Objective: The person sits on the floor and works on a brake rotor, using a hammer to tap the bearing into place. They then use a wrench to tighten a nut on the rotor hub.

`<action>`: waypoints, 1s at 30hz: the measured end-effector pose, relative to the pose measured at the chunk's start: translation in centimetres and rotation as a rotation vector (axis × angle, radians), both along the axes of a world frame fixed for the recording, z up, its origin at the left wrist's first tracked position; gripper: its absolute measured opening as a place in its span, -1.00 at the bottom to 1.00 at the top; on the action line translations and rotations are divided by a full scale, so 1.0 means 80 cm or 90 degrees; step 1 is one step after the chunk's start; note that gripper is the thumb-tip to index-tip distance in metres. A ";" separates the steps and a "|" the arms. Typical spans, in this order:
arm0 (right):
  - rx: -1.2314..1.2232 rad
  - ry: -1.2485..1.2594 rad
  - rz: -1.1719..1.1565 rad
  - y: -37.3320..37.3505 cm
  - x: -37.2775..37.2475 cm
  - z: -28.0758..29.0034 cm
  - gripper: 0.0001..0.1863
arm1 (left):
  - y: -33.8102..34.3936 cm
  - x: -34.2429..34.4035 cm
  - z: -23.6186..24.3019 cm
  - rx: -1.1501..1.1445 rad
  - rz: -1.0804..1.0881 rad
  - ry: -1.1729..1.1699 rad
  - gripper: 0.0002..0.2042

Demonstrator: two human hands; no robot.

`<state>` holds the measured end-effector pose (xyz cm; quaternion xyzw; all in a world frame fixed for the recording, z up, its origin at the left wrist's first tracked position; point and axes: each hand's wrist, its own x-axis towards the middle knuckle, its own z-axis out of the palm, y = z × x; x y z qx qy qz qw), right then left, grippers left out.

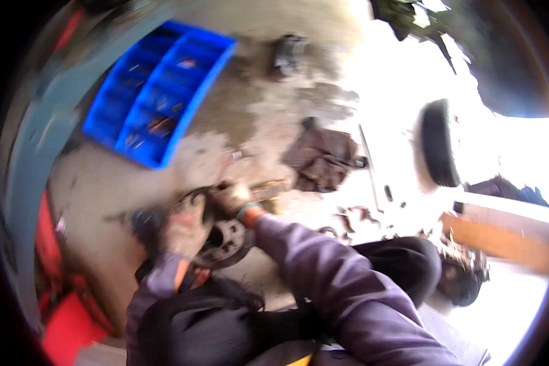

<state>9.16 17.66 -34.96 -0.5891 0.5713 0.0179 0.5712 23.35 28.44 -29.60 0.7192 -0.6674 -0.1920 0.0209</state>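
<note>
A round, dark metal part (230, 235) with a notched, holed centre, like a wheel hub or disc, lies low between my knees. My left hand (186, 227), in a pale dirty glove, is at its left edge; blur hides how its fingers are set. At the far edge, my right hand (233, 198), also gloved, reaches in with its fingers curled down against a dark curved piece. Whatever lies under those fingers is hidden. Left of my left hand is a dark bluish tool-like object (145, 227), too smeared to name.
A blue divided bin (192, 97) with small parts stands far left. A yellowish block (269, 190) lies beside my right hand, with a dark crumpled cloth (323, 155) beyond. A tyre (439, 143) stands right; metal parts (463, 268) lie near my knee. Red metalwork (49, 244) is left.
</note>
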 end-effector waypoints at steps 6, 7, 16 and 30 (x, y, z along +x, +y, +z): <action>0.034 -0.031 -0.034 -0.028 -0.032 0.001 -0.50 | -0.012 -0.024 -0.017 0.155 -0.018 -0.058 -0.38; 0.058 -0.052 -0.036 -0.026 -0.023 0.013 -0.50 | 0.001 -0.007 -0.031 0.038 -0.030 -0.105 -0.37; 0.048 -0.045 -0.002 -0.011 -0.015 0.015 -0.52 | 0.014 -0.014 -0.015 -0.012 0.035 -0.066 -0.19; 0.136 -0.048 -0.043 -0.009 -0.019 -0.010 -0.48 | 0.009 -0.037 0.004 0.195 0.100 -0.037 -0.04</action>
